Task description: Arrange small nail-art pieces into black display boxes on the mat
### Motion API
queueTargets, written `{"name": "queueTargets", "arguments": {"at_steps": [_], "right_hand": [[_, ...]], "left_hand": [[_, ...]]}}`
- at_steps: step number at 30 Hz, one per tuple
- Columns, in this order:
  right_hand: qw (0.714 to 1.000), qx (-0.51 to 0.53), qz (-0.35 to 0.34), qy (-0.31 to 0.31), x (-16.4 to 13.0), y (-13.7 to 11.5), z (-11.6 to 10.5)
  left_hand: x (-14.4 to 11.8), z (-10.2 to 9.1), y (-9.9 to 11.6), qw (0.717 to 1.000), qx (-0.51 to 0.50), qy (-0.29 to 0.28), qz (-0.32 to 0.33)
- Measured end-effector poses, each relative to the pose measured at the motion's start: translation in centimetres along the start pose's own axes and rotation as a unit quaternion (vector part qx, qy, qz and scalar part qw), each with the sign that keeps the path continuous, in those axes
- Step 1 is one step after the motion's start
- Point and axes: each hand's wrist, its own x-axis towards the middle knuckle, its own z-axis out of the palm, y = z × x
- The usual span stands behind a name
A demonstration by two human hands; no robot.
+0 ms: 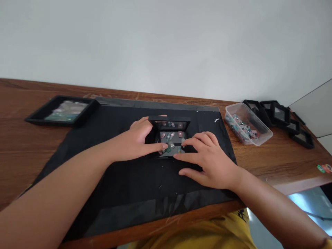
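Observation:
A small black box (pixel 169 156) lies with its lid (pixel 169 119) raised on the dark mat. Inside are several press-on nails (pixel 172 146) in pink, green and grey, some with light decorations; the lid's inner face reflects them. My left hand (pixel 141 140) grips the box at its left side, fingers behind the lid and thumb reaching in over the nails. On the right, my right hand (pixel 207 157) has its fingers apart. One fingertip touches a pale nail (pixel 183 141) at the box's right side, and the index finger rests at the front rim.
A black mat (pixel 129 186) covers part of the wooden table (pixel 259 166). To the right stands a clear plastic tub (pixel 261 133) with many small packets, beside several black boxes (pixel 281 114). A black tray (pixel 86 110) with wrapped pieces lies at left. A white wall rises behind.

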Motion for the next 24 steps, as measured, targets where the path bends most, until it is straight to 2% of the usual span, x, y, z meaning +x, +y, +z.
{"name": "queueTargets", "arguments": {"at_steps": [13, 24], "right_hand": [[1.000, 0.022, 0.011, -0.013, 0.0, 0.1, 0.4], [0.997, 0.068, -0.001, 0.020, -0.1, 0.0, 0.0]], "left_hand": [[0.0, -0.2, -0.9, 1.000, 0.000, -0.021, 0.013], [0.2, -0.2, -2.3, 0.999, -0.014, -0.024, 0.026]]}}
